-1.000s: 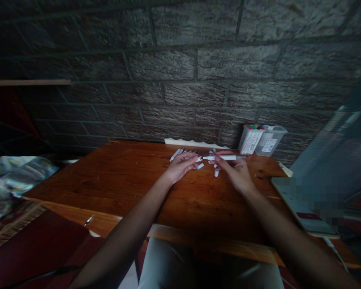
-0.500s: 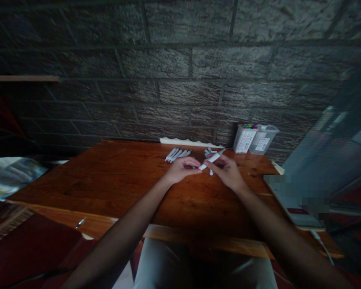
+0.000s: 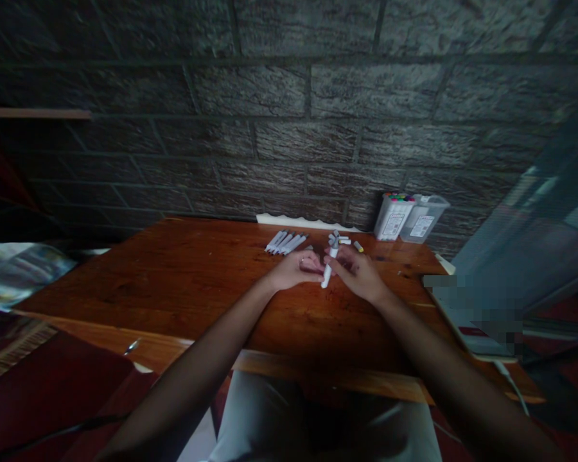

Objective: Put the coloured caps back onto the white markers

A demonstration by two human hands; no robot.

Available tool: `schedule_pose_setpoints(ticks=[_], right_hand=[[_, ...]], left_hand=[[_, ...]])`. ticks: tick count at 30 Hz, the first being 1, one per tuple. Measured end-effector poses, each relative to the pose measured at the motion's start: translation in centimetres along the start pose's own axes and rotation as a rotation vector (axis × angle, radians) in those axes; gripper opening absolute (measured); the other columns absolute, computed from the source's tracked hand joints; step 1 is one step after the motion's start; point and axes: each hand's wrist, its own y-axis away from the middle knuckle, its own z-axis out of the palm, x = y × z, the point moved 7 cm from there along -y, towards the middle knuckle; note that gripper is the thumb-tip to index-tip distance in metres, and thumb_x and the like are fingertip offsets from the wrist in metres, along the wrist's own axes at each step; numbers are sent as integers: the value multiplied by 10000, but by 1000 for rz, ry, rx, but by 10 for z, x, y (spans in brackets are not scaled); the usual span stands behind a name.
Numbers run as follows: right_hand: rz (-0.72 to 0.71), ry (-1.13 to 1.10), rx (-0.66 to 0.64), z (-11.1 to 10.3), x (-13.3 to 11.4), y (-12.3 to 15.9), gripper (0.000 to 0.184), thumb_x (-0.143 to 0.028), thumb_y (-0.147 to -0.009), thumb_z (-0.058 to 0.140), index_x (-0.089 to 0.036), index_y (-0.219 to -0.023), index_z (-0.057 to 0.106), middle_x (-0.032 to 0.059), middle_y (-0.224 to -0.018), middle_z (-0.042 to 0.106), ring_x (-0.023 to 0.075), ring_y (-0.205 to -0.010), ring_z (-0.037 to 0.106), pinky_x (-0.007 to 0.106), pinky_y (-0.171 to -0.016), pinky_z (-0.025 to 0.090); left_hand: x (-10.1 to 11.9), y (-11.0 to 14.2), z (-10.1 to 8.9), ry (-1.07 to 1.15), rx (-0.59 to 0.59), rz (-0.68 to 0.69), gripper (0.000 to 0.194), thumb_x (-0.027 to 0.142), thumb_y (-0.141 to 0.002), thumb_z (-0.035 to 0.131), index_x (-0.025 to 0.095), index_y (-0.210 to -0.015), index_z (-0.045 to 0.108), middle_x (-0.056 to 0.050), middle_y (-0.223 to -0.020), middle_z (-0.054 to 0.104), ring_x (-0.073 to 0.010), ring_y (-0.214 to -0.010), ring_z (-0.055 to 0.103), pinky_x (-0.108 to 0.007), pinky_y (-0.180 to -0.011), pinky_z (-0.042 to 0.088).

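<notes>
A white marker [image 3: 328,271] stands nearly upright between my hands, its grey tip end pointing up and away. My right hand [image 3: 359,274] is closed around it, thumb and fingers on the barrel. My left hand [image 3: 296,268] has curled fingers, with thumb and fingertips meeting the marker's left side near its lower end. Whether a small cap is also inside the left fingers is hidden. Behind the left hand lies a row of several white markers [image 3: 285,242] with grey ends. Loose white caps [image 3: 345,241] lie beyond the marker, and a yellow-ended cap [image 3: 359,246] sits behind the right hand.
Against the brick wall stand a white case of colourful markers [image 3: 394,218] and a clear plastic case [image 3: 422,220]. A white wavy-edged strip [image 3: 308,222] lies along the back of the wooden desk [image 3: 183,276]. A laptop-like slab [image 3: 472,321] with a cable rests at the right edge.
The marker has turned from lying sideways to nearly upright, its grey end swinging up. My hands have drawn close together around it. The view has shifted slightly.
</notes>
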Motion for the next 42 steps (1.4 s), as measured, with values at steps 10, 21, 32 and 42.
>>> schedule_pose_setpoints(ticks=[10,21,32,42], right_hand=[[-123,225,-131,-4,-26,2,177,-348,-893,532,-186,-851,590,28,-708,660,145,-607,600,241,-579,448],[-101,194,-67,2,-19,1,203,-395,-887,544,-199,-847,583,4,-653,630,135,-556,566,239,-555,415],[8,34,69,-2,4,3,234,-451,-835,607,-228,-893,655,29,-794,721,185,-675,668,294,-645,510],[17,-211,157,-3,2,5,387,-418,-780,682,-243,-1026,439,-33,-703,654,152,-575,631,263,-557,496]], left_hand=[[9,4,-47,-201,385,16,280,319,-684,763,148,-806,577,-18,-729,707,-160,-700,671,-292,-681,493],[3,6,-40,-216,314,2,255,311,-674,770,135,-786,624,-31,-741,719,-157,-683,661,-345,-739,509],[-6,4,4,-298,-92,-3,365,278,-699,767,125,-1024,703,-107,-1056,719,-188,-935,667,-333,-892,486],[-11,2,0,-401,-55,18,338,348,-704,760,108,-933,698,-81,-905,716,-154,-797,642,-286,-767,485]])
